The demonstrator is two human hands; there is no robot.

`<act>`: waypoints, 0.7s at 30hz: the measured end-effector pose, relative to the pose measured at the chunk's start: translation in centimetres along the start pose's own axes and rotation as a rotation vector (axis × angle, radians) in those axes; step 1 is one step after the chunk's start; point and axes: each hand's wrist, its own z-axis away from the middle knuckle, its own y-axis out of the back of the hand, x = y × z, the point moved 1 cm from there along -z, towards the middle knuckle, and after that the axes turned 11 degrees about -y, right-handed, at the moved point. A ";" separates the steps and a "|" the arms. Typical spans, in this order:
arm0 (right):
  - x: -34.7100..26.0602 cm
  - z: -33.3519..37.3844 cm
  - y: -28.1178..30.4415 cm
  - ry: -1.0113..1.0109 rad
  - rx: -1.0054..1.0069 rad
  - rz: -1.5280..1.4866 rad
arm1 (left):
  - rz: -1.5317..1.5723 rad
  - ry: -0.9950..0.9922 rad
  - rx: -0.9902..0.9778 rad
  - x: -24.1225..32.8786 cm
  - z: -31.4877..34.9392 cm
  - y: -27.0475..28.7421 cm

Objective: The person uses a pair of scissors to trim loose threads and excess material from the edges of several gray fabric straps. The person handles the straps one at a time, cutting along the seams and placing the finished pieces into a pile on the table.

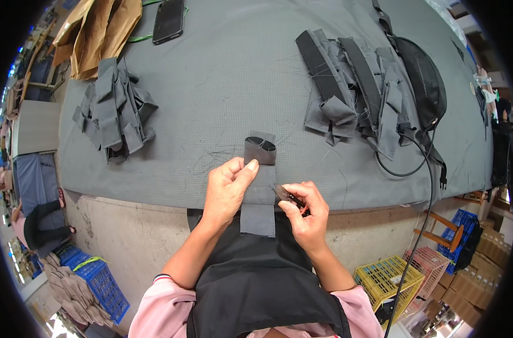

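A grey fabric strap [259,219] with a folded loop at its far end hangs over the table's front edge. My left hand [226,186] pinches it just below the loop, thumb on top. In my right hand [308,217] I grip small dark thread snips [288,196], their tip touching or very near the strap's right edge. Loose thread ends lie on the table around the strap. Whether the snips' blades are apart, I cannot make out.
A pile of grey fabric pieces [116,110] lies left; more strips [346,84] lie right, beside a black pouch [420,81] with a cable. A phone [168,21] and brown paper [101,36] sit at the far left. Crates [389,281] stand on the floor; a person [42,222] is off left.
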 end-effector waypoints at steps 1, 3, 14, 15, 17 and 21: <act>0.1 0.1 0.0 0.007 0.009 0.012 | -0.002 0.008 0.000 0.1 0.0 0.0; 0.1 0.2 0.0 0.036 0.026 0.030 | -0.006 0.026 0.000 0.5 0.2 -0.1; 0.0 0.4 -0.1 -0.071 -0.023 -0.117 | 0.014 0.029 0.014 0.5 0.3 -0.1; -0.3 0.3 -0.1 -0.030 -0.008 -0.057 | 0.017 0.030 0.022 0.7 0.4 -0.2; -0.7 0.1 0.0 0.051 0.022 0.064 | -0.014 0.004 -0.001 0.5 0.4 0.2; -0.4 -0.1 0.1 0.279 0.140 0.255 | -0.002 -0.002 0.004 0.2 0.4 0.2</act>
